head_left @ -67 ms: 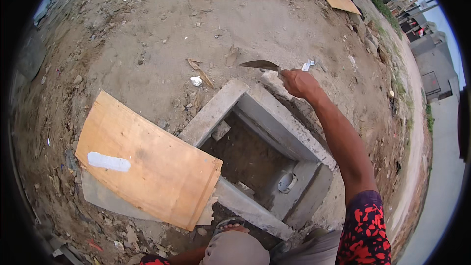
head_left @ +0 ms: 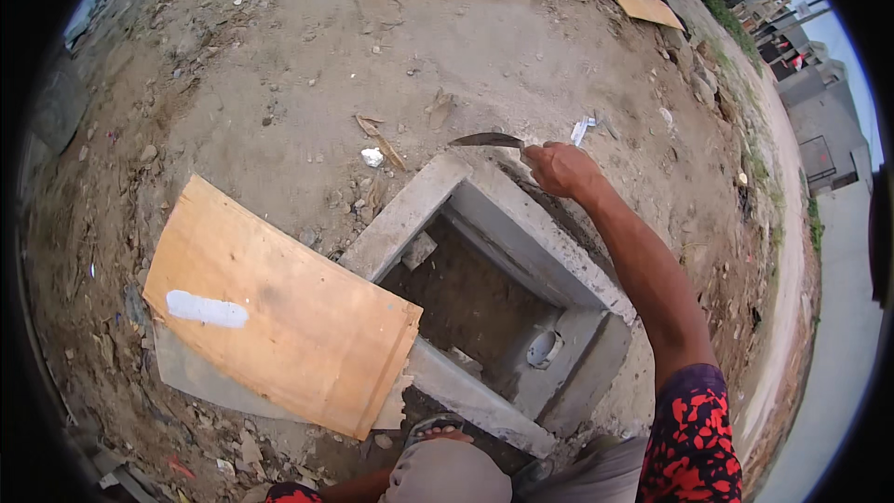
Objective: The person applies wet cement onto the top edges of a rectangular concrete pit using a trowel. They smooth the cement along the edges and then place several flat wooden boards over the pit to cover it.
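My right hand (head_left: 562, 169) is closed round the handle of a trowel (head_left: 488, 140), its thin metal blade pointing left. The blade is seen nearly edge-on, beside the far corner of a square concrete pit (head_left: 549, 228). Whether it touches the ground or rim there I cannot tell. Part of my left forearm (head_left: 358, 487) shows at the lower edge; my left hand is hidden behind my knee (head_left: 447, 475).
A wooden board (head_left: 289, 307) with a whitish patch lies left of the pit, overlapping its edge. Inside the pit are a round pipe opening (head_left: 544, 348) and a concrete lump (head_left: 419, 250). Crumpled white litter (head_left: 372, 156) and a wood strip (head_left: 384, 142) lie beyond.
My right hand has come slightly nearer and lower with the trowel, the blade dropping toward the pit's far corner. The board and the pit stay as they were.
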Demonstrator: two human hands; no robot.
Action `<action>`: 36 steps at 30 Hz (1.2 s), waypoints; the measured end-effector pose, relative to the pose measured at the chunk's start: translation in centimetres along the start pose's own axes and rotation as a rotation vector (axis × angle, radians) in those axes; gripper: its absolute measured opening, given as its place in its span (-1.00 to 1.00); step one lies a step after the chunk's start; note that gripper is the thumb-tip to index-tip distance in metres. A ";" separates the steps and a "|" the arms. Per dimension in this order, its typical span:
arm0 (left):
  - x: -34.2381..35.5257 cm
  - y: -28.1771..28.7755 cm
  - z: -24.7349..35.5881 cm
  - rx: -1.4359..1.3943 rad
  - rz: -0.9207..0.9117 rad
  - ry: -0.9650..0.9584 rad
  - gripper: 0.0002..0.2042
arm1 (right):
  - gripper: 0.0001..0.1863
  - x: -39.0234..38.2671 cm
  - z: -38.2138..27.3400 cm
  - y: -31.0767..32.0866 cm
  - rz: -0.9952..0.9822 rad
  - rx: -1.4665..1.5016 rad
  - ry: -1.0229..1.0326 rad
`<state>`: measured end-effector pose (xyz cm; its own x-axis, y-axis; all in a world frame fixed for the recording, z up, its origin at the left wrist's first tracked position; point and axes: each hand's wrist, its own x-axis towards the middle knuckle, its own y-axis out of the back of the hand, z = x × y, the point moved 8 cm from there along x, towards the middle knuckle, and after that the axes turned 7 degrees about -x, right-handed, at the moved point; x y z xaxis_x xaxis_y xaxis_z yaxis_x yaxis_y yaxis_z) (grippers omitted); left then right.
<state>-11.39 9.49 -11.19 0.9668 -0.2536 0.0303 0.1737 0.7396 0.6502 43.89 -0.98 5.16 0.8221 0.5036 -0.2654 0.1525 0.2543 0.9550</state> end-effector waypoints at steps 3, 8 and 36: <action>0.8 0.2 0.0 -0.034 -0.009 0.005 -0.70 | -0.72 0.5 0.4 0.3 -0.082 -0.009 -0.195; 0.8 -0.2 0.2 -0.067 -0.030 0.011 -0.72 | -0.73 -0.2 1.3 -0.6 0.033 -0.030 -0.178; 2.0 0.1 0.2 -0.350 -0.193 0.024 -0.85 | -0.59 -2.8 13.8 -2.8 0.152 0.135 -0.638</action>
<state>-9.52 8.94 -10.90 0.9134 -0.3975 -0.0876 0.4022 0.8483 0.3443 48.71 -14.54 5.08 0.9968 -0.0720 -0.0357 0.0423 0.0930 0.9948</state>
